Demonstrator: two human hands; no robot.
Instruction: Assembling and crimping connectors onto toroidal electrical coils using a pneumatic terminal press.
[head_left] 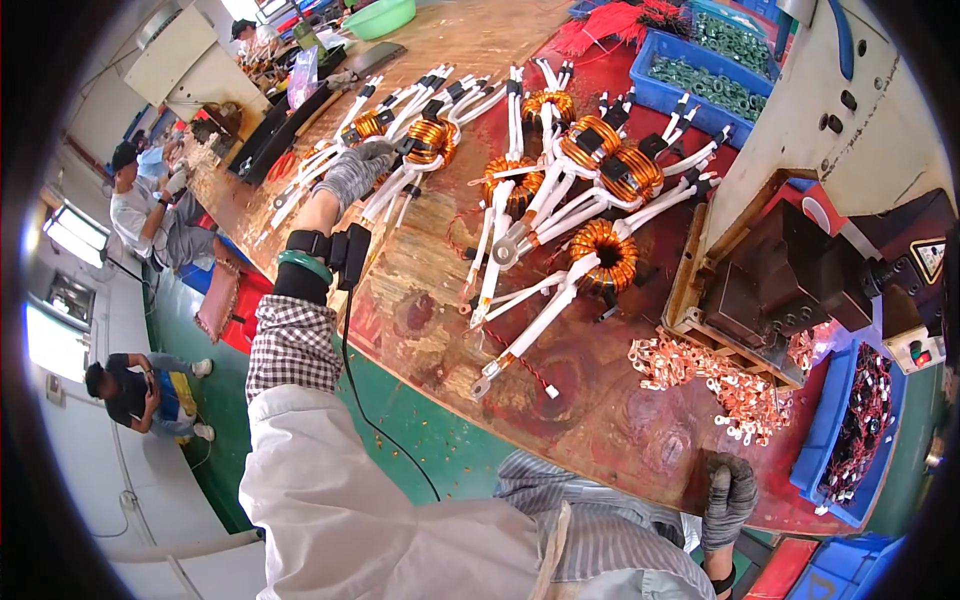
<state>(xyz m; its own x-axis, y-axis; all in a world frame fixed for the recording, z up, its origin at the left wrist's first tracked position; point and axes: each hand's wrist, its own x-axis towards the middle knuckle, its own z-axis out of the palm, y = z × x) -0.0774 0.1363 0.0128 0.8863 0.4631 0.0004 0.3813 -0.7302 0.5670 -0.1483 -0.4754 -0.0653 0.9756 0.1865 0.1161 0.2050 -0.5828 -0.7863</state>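
Observation:
My left hand (352, 176), in a grey glove, reaches across the table at the far left. Its fingers close at the side of a toroidal coil (430, 142) wound with copper wire, which has thick white leads. Another coil (366, 126) lies just beyond that hand. My right hand (729, 492), also gloved, rests at the table's near edge with its fingers curled in; nothing shows in them. Mid-table lies a group of similar coils, the nearest one (603, 256) with white leads ending in a metal ring lug (482, 386).
Loose copper lugs (740, 398) are heaped beside a machine with a dark metal block (775, 270). Blue bins hold green rings (706, 88) and small dark-red parts (858, 425). A black cable (375, 428) hangs from my left wrist. Other people sit at the left.

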